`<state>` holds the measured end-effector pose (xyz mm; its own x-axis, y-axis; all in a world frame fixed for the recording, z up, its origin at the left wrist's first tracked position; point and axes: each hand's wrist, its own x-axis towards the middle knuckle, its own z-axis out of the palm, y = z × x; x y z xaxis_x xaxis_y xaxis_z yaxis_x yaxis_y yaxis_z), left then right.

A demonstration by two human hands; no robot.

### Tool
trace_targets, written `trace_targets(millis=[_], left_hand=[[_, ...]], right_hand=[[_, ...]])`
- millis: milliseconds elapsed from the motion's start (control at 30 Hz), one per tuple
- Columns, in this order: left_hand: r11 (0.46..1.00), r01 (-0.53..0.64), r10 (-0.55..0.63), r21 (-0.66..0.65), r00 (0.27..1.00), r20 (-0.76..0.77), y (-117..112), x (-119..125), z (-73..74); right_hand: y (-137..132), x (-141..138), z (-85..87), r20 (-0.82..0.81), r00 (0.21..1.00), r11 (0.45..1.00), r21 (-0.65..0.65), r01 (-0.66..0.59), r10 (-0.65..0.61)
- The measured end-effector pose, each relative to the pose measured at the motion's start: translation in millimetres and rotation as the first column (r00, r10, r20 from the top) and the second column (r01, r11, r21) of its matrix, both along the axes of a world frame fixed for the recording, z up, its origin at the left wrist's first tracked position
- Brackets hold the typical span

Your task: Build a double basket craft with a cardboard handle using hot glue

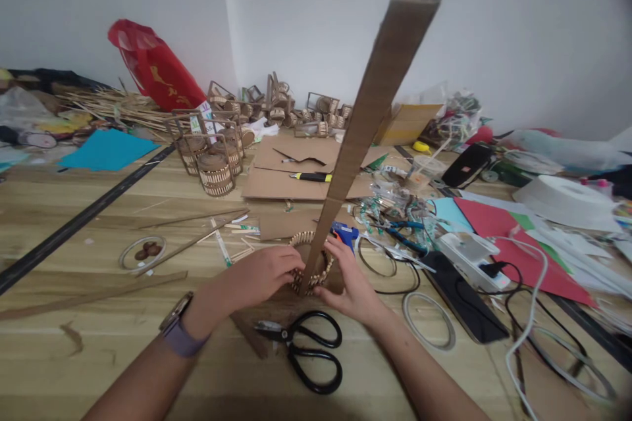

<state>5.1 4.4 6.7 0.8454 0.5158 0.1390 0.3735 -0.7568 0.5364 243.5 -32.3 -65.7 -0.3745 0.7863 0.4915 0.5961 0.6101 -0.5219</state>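
Note:
A long cardboard strip stands up steeply from a small round basket of cardboard and bamboo sticks on the wooden table. My left hand is closed on the basket's left rim, with a watch on that wrist. My right hand grips the basket's right side where the strip's foot meets it. Black scissors lie just in front of my hands. A blue glue gun lies right behind my right hand.
Finished baskets and a pile of them stand behind flat cardboard sheets with a yellow utility knife. Coloured paper, cables, a phone and a tape ring crowd the right. A red bag and a black ruler lie on the left.

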Motion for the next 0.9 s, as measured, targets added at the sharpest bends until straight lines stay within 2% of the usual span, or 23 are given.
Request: trace_targets(millis=[133, 233, 300, 367, 433, 500, 633, 767, 900], left_hand=[[0.988, 0.021, -0.005, -0.153, 0.995, 0.103, 5.0, -9.4, 13.1], [0.958, 0.049, 0.029, -0.282, 0.964, 0.264, 7.4, -8.3, 21.1], [0.884, 0.162, 0.037, -0.439, 0.911, 0.412, 6.9, -2.4, 22.2], [0.748, 0.323, 0.042, -0.580, 0.849, 0.527, 5.0, 5.5, 20.1], [0.635, 0.415, 0.052, -0.651, 0.818, 0.573, 2.7, 12.5, 16.7], [0.595, 0.436, 0.056, -0.676, 0.816, 0.576, 1.2, 16.8, 14.4], [0.575, 0.426, 0.037, -0.699, 0.840, 0.542, 2.4, 18.4, 15.7], [0.630, 0.416, -0.077, -0.656, 0.874, 0.480, 6.9, 18.1, 17.0], [0.688, 0.381, -0.108, -0.617, 0.895, 0.433, 10.6, 18.2, 12.3]], right_hand=[[0.0, 1.1, 1.1, 0.000, 1.000, 1.000, 0.010, 0.001, -0.001], [-0.4, 1.4, 2.4, -0.004, 1.000, 1.000, 0.006, 0.005, -0.005], [-0.7, 1.3, 3.5, -0.010, 1.000, 1.000, 0.000, 0.006, -0.006], [-0.9, 1.1, 4.4, -0.017, 1.000, 1.000, -0.007, 0.009, -0.009], [-1.0, 0.9, 4.6, -0.016, 1.000, 1.000, -0.013, 0.012, -0.012], [-0.9, 0.8, 4.0, -0.009, 1.000, 1.000, -0.015, 0.009, -0.009], [-0.9, 0.8, 2.2, 0.003, 1.000, 1.000, -0.008, 0.000, 0.000], [-1.0, 1.7, 0.8, -0.001, 1.000, 1.000, -0.002, 0.004, -0.004], [-0.4, 2.3, -0.2, -0.007, 1.000, 1.000, -0.005, -0.010, 0.010]])
